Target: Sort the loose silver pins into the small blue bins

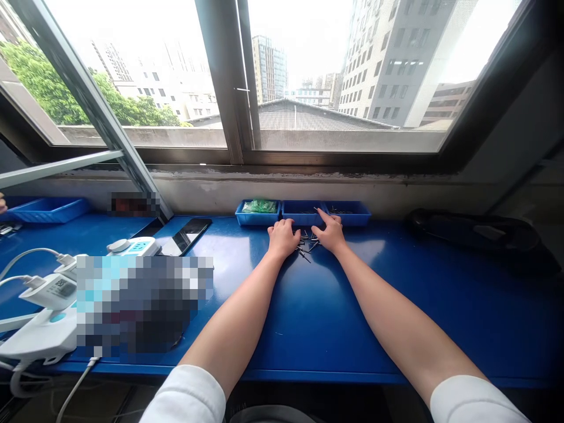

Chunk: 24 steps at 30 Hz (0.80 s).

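A small pile of thin, dark metal pins that look like rivets (304, 254) lies on the blue table, between my two hands. My left hand (283, 239) rests at the pile's left side, fingers apart and thumb toward the pins. On the other side is my right hand (331, 234), its index finger stretched toward the middle blue bin (299, 220) and its thumb near the pins. No held piece can be made out in either hand. Similar thin pins lie in the right blue bin (359, 218). Green-and-clear packets (259, 206) fill the left blue bin (258, 221).
A black phone (190, 234) lies left on the table (308, 329), near a white power strip (44, 335) with plugged chargers and cables. A blue tray (55, 212) stands far left, where part of another person's hand (2, 204) shows. A dark bag (476, 235) lies right. Windows rise behind.
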Each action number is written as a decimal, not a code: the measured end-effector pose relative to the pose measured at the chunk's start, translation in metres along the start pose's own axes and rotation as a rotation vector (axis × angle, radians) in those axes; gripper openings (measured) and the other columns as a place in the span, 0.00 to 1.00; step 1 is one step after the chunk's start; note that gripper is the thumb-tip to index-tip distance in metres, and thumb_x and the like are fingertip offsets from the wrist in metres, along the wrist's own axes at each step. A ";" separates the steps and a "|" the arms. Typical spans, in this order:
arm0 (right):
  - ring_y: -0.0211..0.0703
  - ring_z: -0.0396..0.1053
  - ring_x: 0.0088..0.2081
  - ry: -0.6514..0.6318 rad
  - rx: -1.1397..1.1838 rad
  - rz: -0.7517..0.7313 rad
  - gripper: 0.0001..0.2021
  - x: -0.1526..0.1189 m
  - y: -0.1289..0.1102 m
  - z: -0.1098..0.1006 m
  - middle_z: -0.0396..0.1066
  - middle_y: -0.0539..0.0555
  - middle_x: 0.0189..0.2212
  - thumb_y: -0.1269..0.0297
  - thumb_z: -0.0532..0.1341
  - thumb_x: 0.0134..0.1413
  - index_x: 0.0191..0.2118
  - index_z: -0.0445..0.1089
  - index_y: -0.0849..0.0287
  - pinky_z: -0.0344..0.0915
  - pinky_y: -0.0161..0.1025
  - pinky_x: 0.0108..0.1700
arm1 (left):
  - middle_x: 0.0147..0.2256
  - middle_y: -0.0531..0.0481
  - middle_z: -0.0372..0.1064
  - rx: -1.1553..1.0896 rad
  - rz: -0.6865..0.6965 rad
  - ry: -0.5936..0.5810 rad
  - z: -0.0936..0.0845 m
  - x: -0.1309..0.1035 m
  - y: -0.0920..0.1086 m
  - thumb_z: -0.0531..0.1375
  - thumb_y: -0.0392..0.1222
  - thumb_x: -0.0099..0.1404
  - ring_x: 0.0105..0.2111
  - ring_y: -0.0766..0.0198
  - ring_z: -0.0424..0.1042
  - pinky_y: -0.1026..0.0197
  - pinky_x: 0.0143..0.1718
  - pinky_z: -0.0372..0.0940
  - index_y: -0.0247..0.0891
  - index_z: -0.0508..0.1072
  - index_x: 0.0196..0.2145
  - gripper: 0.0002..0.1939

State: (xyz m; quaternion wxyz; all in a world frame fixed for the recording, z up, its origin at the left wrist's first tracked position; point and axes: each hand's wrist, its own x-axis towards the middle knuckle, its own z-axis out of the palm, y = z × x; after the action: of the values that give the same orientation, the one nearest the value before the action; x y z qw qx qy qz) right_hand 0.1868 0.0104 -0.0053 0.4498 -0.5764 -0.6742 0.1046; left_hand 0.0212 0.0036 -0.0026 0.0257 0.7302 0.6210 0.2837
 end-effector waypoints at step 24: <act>0.46 0.67 0.37 -0.109 -0.089 -0.170 0.09 0.000 0.001 0.006 0.73 0.53 0.30 0.64 0.59 0.46 0.35 0.73 0.57 0.65 0.42 0.42 | 0.43 0.46 0.71 0.018 -0.015 -0.085 0.000 0.004 -0.004 0.52 0.42 0.61 0.46 0.52 0.65 0.51 0.44 0.59 0.46 0.78 0.38 0.15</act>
State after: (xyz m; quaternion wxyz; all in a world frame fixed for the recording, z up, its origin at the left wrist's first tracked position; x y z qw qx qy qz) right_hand 0.1825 0.0132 -0.0093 0.3937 -0.5300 -0.7481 0.0669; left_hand 0.0178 0.0086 -0.0030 0.0479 0.7372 0.6272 0.2467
